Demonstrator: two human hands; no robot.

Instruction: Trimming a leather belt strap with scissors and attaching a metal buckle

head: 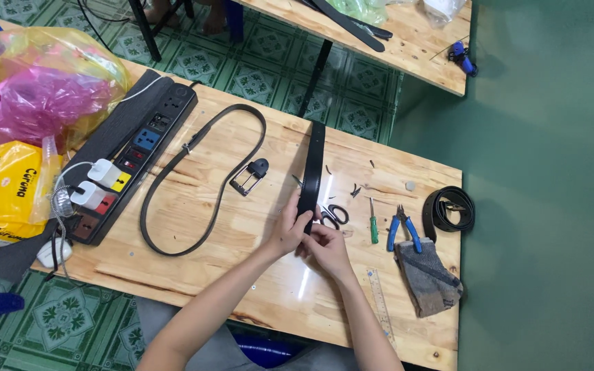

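Near the middle of the wooden table point(256, 275), both hands meet at the near end of a black belt strap point(313, 165). Strap's long axis runs near-to-far, straight away from the hands, tilted slightly right at the far end. Left hand point(287, 230) curled around the strap's left edge, fingers closed on it. Right hand point(326, 249) pinches the same end from the near-right, fingers mostly closed. Both equally close. Scissors point(335, 214) just right of the hands; green screwdriver point(373, 227) and blue pliers point(403, 227) further right. Second belt with buckle point(204, 178) loops to the left.
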